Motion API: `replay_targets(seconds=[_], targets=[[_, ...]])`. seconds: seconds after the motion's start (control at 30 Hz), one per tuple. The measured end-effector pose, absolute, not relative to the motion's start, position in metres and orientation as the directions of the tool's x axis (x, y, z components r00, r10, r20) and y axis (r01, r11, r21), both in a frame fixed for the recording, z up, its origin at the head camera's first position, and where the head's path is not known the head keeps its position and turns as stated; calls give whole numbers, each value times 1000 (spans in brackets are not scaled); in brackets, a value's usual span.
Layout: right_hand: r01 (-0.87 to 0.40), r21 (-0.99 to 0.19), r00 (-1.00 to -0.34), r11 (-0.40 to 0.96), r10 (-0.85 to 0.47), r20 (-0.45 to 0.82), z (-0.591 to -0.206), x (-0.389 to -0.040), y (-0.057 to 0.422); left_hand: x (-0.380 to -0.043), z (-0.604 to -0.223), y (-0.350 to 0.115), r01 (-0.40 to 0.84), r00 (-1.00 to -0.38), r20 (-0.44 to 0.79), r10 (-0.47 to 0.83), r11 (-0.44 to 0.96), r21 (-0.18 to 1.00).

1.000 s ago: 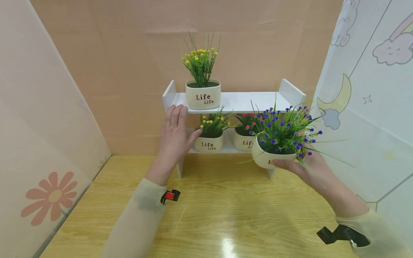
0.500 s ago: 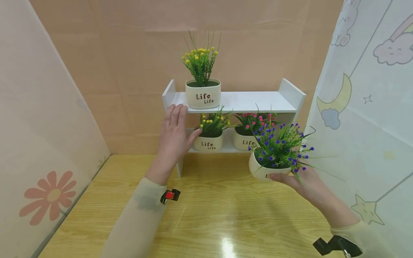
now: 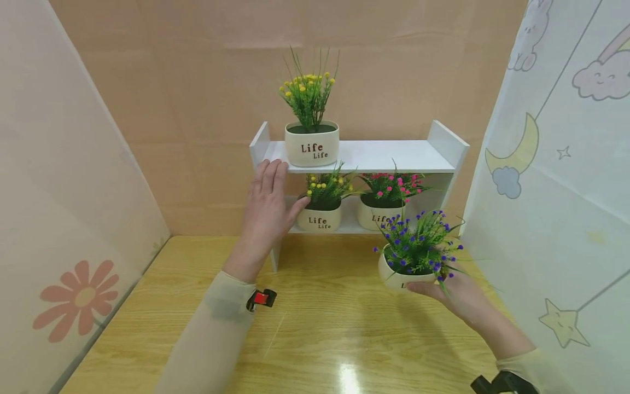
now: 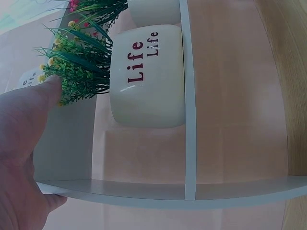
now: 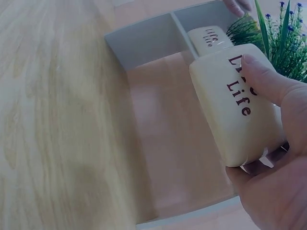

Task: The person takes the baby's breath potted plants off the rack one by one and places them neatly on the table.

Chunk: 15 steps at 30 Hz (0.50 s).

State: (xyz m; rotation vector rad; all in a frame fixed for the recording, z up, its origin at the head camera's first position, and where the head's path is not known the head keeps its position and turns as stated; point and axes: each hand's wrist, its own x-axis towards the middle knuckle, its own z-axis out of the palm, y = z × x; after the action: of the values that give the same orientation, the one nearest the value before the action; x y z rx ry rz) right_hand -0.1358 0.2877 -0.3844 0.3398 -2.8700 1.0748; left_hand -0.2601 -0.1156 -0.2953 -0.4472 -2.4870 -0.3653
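Note:
My right hand [image 3: 462, 298] grips a white oval pot [image 5: 230, 115] of artificial purple flowers [image 3: 418, 246], thumb across its lettered front. It hangs in front of the shelf's lower right part, above the table. My left hand [image 3: 266, 213] rests its straight fingers at the left end of the white two-tier shelf [image 3: 394, 153], with the thumb spread toward the lower plant. On the top board stands a yellow-flowered potted plant [image 3: 312, 145]. The lower board bears another yellow-flowered pot [image 3: 319, 218] and a pink-flowered pot [image 3: 379, 210], whose front is partly covered by purple flowers.
The shelf stands on a wood-grain table [image 3: 315, 328] near a tan back wall [image 3: 197, 109]. A white panel with cartoon prints [image 3: 556, 219] rises at the right, and a panel with a flower print [image 3: 83, 298] at the left.
My right hand has lowered the purple-flowered pot from in front of the shelf's right side, slightly leftward, uncovering more of the pink flowers. The left hand stays at the shelf's left end.

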Motion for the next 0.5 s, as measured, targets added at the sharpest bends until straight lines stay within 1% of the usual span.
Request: replay_targets(seconds=[0.23, 0.37, 0.5], targets=[[-355, -613, -935, 706, -259, 242, -400, -144, 288, -261, -295, -114, 403, -762, 603, 237, 902, 154], [-328, -604, -945, 727, -243, 220, -409, -144, 290, -260, -295, -114, 404, -758, 607, 238, 902, 150], [-276, -623, -961, 732, -223, 163, -421, -143, 290, -259, -295, -113, 406, -759, 605, 241, 901, 150]])
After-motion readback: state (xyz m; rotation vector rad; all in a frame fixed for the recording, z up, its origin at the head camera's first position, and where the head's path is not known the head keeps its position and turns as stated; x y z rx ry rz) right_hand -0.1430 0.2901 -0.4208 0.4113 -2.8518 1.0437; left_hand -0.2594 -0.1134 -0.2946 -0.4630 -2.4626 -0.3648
